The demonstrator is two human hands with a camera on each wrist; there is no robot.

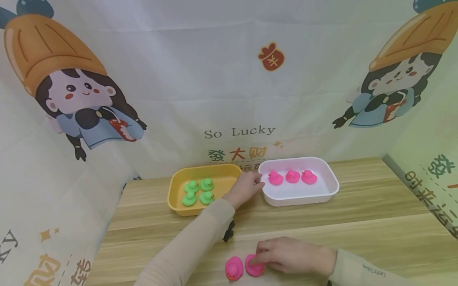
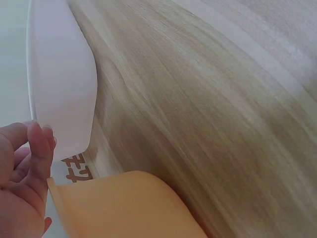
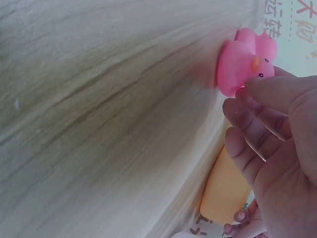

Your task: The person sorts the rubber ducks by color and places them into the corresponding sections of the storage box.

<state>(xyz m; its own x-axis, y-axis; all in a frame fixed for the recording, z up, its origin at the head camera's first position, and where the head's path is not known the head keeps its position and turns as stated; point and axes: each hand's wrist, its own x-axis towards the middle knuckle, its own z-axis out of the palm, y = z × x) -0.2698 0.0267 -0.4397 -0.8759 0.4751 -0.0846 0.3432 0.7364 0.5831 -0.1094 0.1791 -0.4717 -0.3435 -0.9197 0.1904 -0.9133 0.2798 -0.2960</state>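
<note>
My left hand (image 1: 245,186) is over the gap between the yellow tray and the white tray (image 1: 298,198), its loosely bent fingers beside the white tray's left rim. Nothing shows in its grasp. Low in the head view, my right hand (image 1: 293,254) pinches a pink rubber duck (image 3: 233,69) that sits on the table. Just left of it sits another pink rubber duck (image 1: 234,269). A row of 3 pink ducks (image 1: 292,176) lies in the white tray. Several green rubber ducks (image 1: 189,199) are grouped in the yellow tray (image 1: 184,212).
Both trays stand side by side at the back of the wooden table (image 1: 358,222). Behind them hangs a printed cloth (image 1: 200,79) with cartoon figures and lettering. The left forearm (image 1: 193,242) reaches across the table in front of the yellow tray.
</note>
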